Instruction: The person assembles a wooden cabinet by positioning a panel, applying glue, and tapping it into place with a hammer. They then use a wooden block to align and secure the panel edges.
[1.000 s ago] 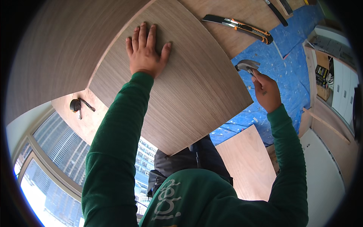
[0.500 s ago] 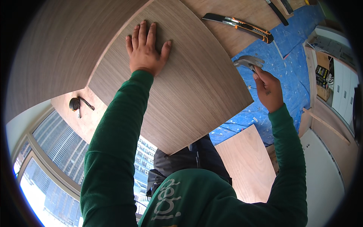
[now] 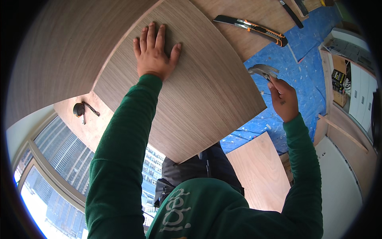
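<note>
A brown wood-grain panel (image 3: 191,95) lies in front of me, its near corner reaching to my waist. My left hand (image 3: 154,55) rests flat on its upper part, fingers spread and thumb out to the side. Off the panel's right edge, my right hand (image 3: 284,97) is closed round a claw hammer (image 3: 262,70). The metal head is near the panel's edge; most of the handle is hidden by the hand. Beyond the panel, a utility knife (image 3: 251,30) with orange trim lies on a plywood sheet.
A larger wood-grain panel (image 3: 59,51) rises at the left. A tape measure (image 3: 79,109) sits on plywood near the window (image 3: 59,139). Blue sheeting (image 3: 306,79) covers the floor at right. A plywood piece (image 3: 260,171) lies below, and a white cabinet (image 3: 360,95) stands far right.
My right hand and the hammer have shifted slightly downward and to the right. The left hand stays almost where it was on the panel.
</note>
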### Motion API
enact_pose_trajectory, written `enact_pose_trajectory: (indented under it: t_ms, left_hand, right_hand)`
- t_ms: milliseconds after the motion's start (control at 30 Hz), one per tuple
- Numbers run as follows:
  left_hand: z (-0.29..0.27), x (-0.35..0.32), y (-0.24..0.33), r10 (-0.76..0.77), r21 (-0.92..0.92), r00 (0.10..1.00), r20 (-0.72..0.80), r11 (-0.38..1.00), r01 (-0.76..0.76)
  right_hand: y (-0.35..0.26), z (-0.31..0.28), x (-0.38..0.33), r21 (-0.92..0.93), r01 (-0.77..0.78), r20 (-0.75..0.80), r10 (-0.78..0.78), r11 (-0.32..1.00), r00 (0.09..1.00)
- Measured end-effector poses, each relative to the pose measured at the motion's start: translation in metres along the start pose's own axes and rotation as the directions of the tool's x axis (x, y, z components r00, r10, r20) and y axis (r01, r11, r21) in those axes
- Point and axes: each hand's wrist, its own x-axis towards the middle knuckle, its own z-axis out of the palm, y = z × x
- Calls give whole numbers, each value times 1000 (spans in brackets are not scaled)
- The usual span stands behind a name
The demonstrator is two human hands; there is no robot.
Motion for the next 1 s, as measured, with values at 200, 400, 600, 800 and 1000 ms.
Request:
enact_pose_trajectory:
  t_ms: [200,400,600,800,1000]
  left_hand:
    - [-2,1,1,-2,6,1000,6,1000,1]
    - [-2,1,1,2,-5,1000,11,1000,-2]
    - [-2,0,1,6,-13,1000,-10,1000,-6]
    - [-1,1,1,0,3,1000,12,1000,0]
    - [-2,0,3,-8,18,1000,28,1000,7]
  right_hand:
    - [11,7,3,267,-269,79,257,925,963]
    - [12,11,33,422,-549,315,451,722,835]
    - [9,13,56,400,-558,338,449,727,827]
    - [19,33,51,324,-332,171,290,886,942]
    - [14,26,48,240,-302,164,268,923,949]
